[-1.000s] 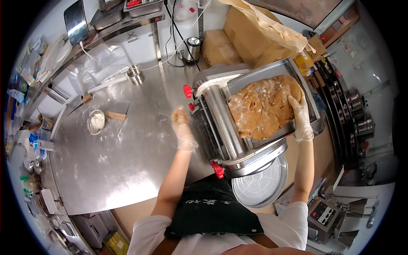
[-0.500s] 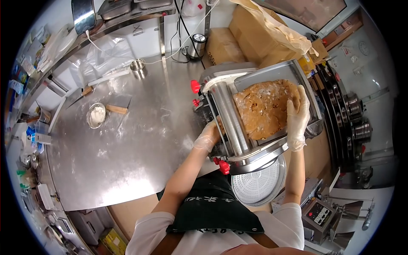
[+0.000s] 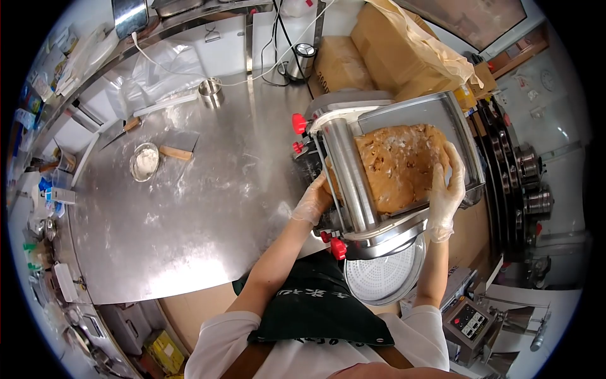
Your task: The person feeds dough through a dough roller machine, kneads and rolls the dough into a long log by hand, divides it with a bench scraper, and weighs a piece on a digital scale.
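A slab of brown, flour-dusted dough lies on the metal tray of a dough sheeter, its left edge against the steel roller. My right hand, in a clear glove, is curled round the dough's right edge, thumb on the near side. My left hand, also gloved, reaches in at the left side of the roller. Brown dough shows beside its fingertips, which are partly hidden by the machine's bar. Red knobs stick out from the sheeter's left side.
On the steel table to the left are a bowl of flour, a scraper with a wooden handle, a knife and a metal cup. Cardboard boxes stand behind the sheeter. Below it is a perforated round pan.
The dough's left edge sits closer along the roller, and more brown dough shows near my left hand. My right hand stays at the dough's right edge. The whole view has shifted slightly.
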The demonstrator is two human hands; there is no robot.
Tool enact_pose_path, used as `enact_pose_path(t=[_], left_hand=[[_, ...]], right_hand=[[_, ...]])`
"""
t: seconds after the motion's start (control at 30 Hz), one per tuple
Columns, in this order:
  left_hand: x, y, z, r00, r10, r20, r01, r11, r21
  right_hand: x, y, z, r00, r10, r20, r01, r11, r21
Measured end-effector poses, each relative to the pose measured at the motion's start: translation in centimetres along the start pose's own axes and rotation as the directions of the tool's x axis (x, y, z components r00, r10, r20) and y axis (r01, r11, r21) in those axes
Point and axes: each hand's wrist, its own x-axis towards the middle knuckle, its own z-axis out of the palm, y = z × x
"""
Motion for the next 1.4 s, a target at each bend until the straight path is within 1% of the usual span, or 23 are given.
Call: enact_pose_path(t=[0.07, 0.17, 0.27, 0.37, 0.47, 0.57, 0.67, 0.77, 0.8, 0.83, 0.87, 0.97, 1.03, 1.07, 1.1, 1.13, 1.17, 1.2, 1.27, 1.3, 1.33, 1.37, 1.4], left_hand=[[-0.3, 0.2, -0.4, 0.999, -0.031, -0.012, 0.032, 0.999, 0.030], [-0.6, 0.1, -0.6, 0.996, 0.023, 0.086, -0.023, 1.000, 0.005], [-1.0, 0.6, -0.8, 0.993, 0.028, 0.111, -0.035, 0.998, 0.061], [-1.1, 0.7, -1.2, 0.992, 0.041, 0.122, -0.050, 0.996, 0.070], [-1.5, 1.1, -0.6, 0.989, 0.076, 0.126, -0.088, 0.992, 0.088], [-0.7, 0.5, -2.8, 0.993, 0.063, 0.102, -0.067, 0.997, 0.036], [-0.5, 0.5, -4.1, 0.994, 0.059, 0.097, -0.062, 0.998, 0.027], [-0.9, 0.8, -4.7, 0.998, 0.020, 0.062, -0.020, 1.000, 0.003], [-1.0, 0.9, -4.6, 0.998, 0.029, 0.050, -0.030, 1.000, 0.004], [-1.3, 0.9, -4.4, 0.999, 0.039, 0.037, -0.039, 0.999, 0.003], [-1.6, 1.1, -4.3, 0.999, 0.048, 0.021, -0.048, 0.999, 0.003], [-2.0, 1.3, -5.0, 0.997, 0.077, -0.023, -0.076, 0.996, 0.040], [-2.7, 1.9, -4.8, 0.998, 0.058, -0.029, -0.057, 0.998, 0.034], [-3.0, 2.3, -4.7, 0.999, 0.046, -0.030, -0.045, 0.999, 0.031], [-3.1, 2.4, -4.9, 0.998, 0.046, -0.036, -0.045, 0.998, 0.035], [-3.0, 2.5, -5.5, 0.998, 0.044, -0.041, -0.042, 0.998, 0.040], [-3.0, 2.6, -5.9, 0.998, 0.040, -0.043, -0.038, 0.998, 0.046], [-3.1, 2.7, -6.4, 0.998, 0.032, -0.049, -0.030, 0.998, 0.051], [-3.4, 3.1, -6.8, 0.998, 0.017, -0.057, -0.013, 0.998, 0.062], [-3.7, 3.5, -6.6, 0.999, 0.013, -0.052, -0.010, 0.998, 0.058], [-4.2, 3.9, -6.2, 0.999, 0.010, -0.048, -0.007, 0.999, 0.054], [-4.6, 4.3, -5.9, 0.999, 0.007, -0.046, -0.005, 0.999, 0.050], [-5.0, 4.7, -5.8, 0.998, 0.000, -0.059, 0.004, 0.999, 0.055]], right_hand=[[-0.3, -0.3, 0.1, 0.998, -0.066, -0.023, 0.065, 0.997, -0.040], [-0.6, -0.5, 0.5, 0.975, -0.207, -0.082, 0.195, 0.971, -0.136], [-1.0, -1.4, 0.8, 0.967, -0.226, -0.116, 0.202, 0.961, -0.189], [-1.5, -1.3, 1.3, 0.948, -0.288, -0.137, 0.242, 0.929, -0.279], [-1.9, -0.9, 1.6, 0.930, -0.342, -0.139, 0.287, 0.907, -0.309], [-2.1, -0.8, 1.5, 0.937, -0.323, -0.133, 0.272, 0.913, -0.304], [-2.1, -1.2, 1.7, 0.950, -0.275, -0.149, 0.231, 0.938, -0.257], [-2.2, -1.1, 1.3, 0.955, -0.268, -0.124, 0.229, 0.938, -0.261], [-2.4, -1.1, 1.3, 0.976, -0.154, -0.153, 0.142, 0.986, -0.089], [-2.7, -1.0, 1.3, 0.986, -0.034, -0.161, 0.049, 0.995, 0.087], [-3.1, -1.1, 1.2, 0.986, 0.087, -0.146, -0.046, 0.964, 0.262], [-4.1, -4.0, -0.4, 0.962, 0.273, 0.021, -0.245, 0.822, 0.514], [-5.9, -6.3, -0.8, 0.977, 0.174, 0.127, -0.214, 0.716, 0.664], [-7.2, -7.4, -0.9, 0.964, 0.067, 0.259, -0.246, 0.602, 0.760], [-8.5, -8.6, -0.7, 0.912, -0.062, 0.405, -0.334, 0.461, 0.822], [-10.1, -9.6, -0.2, 0.833, -0.166, 0.528, -0.454, 0.342, 0.823], [-12.2, -10.7, 0.7, 0.745, -0.214, 0.632, -0.578, 0.266, 0.771], [-14.1, -11.6, 1.7, 0.621, -0.235, 0.747, -0.699, 0.264, 0.664], [-18.7, -12.5, 4.9, 0.391, -0.069, 0.918, -0.883, 0.254, 0.396], [-21.0, -12.2, 7.0, 0.280, 0.073, 0.957, -0.942, 0.214, 0.259], [-23.0, -11.5, 9.1, 0.218, 0.223, 0.950, -0.971, 0.151, 0.187], [-25.1, -10.5, 11.3, 0.187, 0.352, 0.917, -0.982, 0.075, 0.172], [-26.9, -9.4, 13.4, 0.197, 0.462, 0.865, -0.976, 0.008, 0.218]])
